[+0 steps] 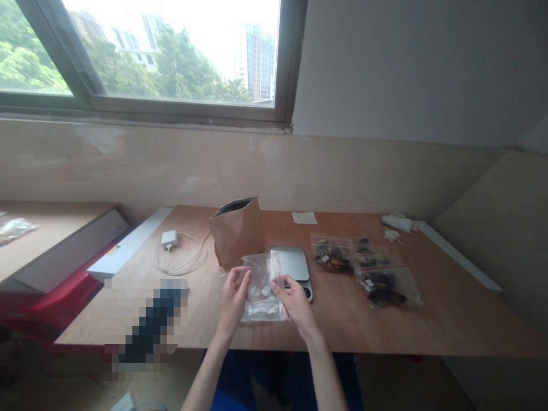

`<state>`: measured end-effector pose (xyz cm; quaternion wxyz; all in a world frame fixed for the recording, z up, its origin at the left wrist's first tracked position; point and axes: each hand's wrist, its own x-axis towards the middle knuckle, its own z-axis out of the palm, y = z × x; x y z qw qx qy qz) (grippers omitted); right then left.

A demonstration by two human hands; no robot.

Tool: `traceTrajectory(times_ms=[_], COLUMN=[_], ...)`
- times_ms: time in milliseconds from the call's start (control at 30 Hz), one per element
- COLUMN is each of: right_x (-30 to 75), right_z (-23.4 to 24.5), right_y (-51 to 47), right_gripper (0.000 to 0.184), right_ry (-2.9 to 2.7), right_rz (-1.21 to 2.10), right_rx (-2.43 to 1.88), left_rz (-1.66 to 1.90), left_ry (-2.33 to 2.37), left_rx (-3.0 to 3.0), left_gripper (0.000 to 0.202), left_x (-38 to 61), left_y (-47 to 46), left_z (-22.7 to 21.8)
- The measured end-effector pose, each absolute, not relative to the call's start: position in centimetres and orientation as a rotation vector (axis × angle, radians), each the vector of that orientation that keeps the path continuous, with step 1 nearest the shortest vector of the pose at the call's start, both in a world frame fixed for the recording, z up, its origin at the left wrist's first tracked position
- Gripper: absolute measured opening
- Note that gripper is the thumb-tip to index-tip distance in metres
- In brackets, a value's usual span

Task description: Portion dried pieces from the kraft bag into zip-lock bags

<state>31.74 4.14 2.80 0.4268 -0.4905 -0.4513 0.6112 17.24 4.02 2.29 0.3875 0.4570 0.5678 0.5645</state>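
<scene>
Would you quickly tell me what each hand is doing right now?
Left hand: pinching the left edge of the small clear plastic zip bag with a red seal strip.
Right hand: pinching the same bag's right edge.

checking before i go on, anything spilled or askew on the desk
Nothing spilled or damaged. The paper bag stands upright and open; the filled zip bags overlap loosely. Left hand and right hand hold a clear bag.

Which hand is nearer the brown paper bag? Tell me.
Left. The left hand is just in front of the brown paper bag; the right hand lies further right, by the scale.
</scene>
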Motion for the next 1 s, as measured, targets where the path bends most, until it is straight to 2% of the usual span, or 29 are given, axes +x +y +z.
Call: traceTrajectory(times_ms=[133,300,433,533,633,733,833,1000], right_x=[33.3,38.0,42.0,44.3,45.6,46.0,46.0,46.2], right_z=[1.8,0.4,-1.8,-4.1,-5.6,-6.1,-6.0,-6.0], right_y=[4.7,5.7,6.4,7.3,9.2,11.3,12.8,13.1], right_gripper=[0.044,0.046,0.042,0.036,0.033,0.039,0.042,0.036], right_ry=[-1.139,-1.014,-0.981,-1.087,-1.242,-1.374,-1.534,-1.581], right_rz=[1.443,1.14,0.89,0.601,0.211,-0.052,-0.126,-0.184], right_rx=[-1.231,-1.303,-1.439,-1.514,-1.565,-1.701,-1.878,-1.982], left_rz=[1.433,1.298,1.268,1.095,0.882,0.69,0.534,0.493], left_ry=[1.495,1.711,2.092,2.358,2.317,2.272,2.239,2.234], left_rx=[1.14,1.169,1.347,1.574,1.888,2.108,2.228,2.26], left_gripper=[0.041,0.041,0.04,0.045,0.043,0.038,0.045,0.047], left_x=[16.4,13.6,13.0,14.3,16.1,17.3,17.6,17.5], left_y=[4.5,5.0,4.7,4.1,3.6,3.3,3.2,3.1], left_z=[2.1,0.3,-1.1,-1.4,-2.4,-4.5,-6.4,-7.0])
